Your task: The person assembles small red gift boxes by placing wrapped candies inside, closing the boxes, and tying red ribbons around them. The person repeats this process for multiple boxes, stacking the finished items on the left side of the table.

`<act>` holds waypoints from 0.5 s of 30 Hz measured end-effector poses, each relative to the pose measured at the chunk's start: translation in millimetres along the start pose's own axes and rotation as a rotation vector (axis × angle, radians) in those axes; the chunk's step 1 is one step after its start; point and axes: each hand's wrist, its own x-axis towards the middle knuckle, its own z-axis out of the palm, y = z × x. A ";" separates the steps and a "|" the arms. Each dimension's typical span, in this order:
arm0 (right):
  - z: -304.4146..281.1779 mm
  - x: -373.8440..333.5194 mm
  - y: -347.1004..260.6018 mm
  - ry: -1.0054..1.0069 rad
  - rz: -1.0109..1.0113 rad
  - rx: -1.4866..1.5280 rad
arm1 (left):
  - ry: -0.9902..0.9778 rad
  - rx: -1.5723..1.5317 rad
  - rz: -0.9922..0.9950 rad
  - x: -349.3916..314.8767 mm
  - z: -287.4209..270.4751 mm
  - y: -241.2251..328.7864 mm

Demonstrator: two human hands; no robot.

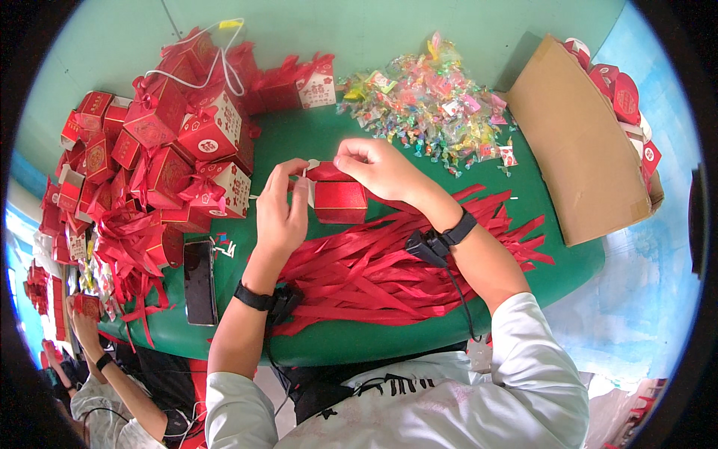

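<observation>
Reads bright and evenly lit across the green table (pixel 292 138). Shows a soft shadow on the wall (pixel 321 31) left of the cardboard box (pixel 583 146). Burns out to white near the left edge. Bends toward a black rim, softening there; looks sharp mid-frame.

Small box (pixel 340 202): card, faintly sparkling finish. Ribbons (pixel 374 277), near: smooth cloth, satin sheen. Phone (pixel 200 284), left: smooth, glossy face. Sweets (pixel 441 97), far: crinkled, glossy, partly clear plastic wrappers. Carton (pixel 583 142), right: matt cardboard. Tabletop (pixel 288 138): smooth, slight sheen, near edge.
</observation>
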 end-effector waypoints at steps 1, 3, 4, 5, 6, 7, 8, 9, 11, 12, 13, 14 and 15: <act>0.5 -0.3 -1.3 -0.002 0.001 -0.004 | 0.022 -0.039 0.004 0.4 0.0 -3.3; -0.1 -0.6 -4.1 -0.011 0.007 -0.017 | -0.007 -0.081 -0.113 -0.5 -0.1 -5.8; -0.4 -0.7 -4.5 -0.015 0.011 -0.023 | -0.022 -0.103 -0.172 -0.4 -0.1 -5.9; -0.3 -0.5 -4.0 -0.016 0.015 -0.034 | -0.019 -0.135 -0.198 -0.7 0.0 -6.6; -0.8 1.4 -3.7 -0.016 0.016 -0.048 | -0.015 -0.169 -0.221 0.6 0.6 -8.2; -1.3 3.3 -3.1 -0.016 0.018 -0.062 | -0.010 -0.202 -0.244 2.0 1.3 -10.0; -2.0 5.3 -1.8 -0.018 0.014 -0.060 | -0.012 -0.258 -0.274 3.5 1.8 -12.6; -1.2 6.0 -0.2 -0.022 0.012 -0.056 | -0.015 -0.312 -0.306 2.9 2.0 -15.1; -1.4 6.3 2.5 -0.031 0.013 -0.057 | 0.001 -0.368 -0.300 1.7 5.2 -19.0; -2.1 6.4 2.3 -0.037 0.016 -0.062 | 0.020 -0.370 -0.261 2.3 7.5 -18.9; -2.4 6.5 2.0 -0.043 0.019 -0.067 | 0.040 -0.372 -0.223 2.4 9.0 -18.8; -2.2 6.4 1.6 -0.040 0.014 -0.063 | 0.037 -0.389 -0.260 1.7 8.9 -18.7; -2.0 5.6 0.3 -0.034 0.010 -0.058 | 0.033 -0.407 -0.297 1.6 8.5 -16.9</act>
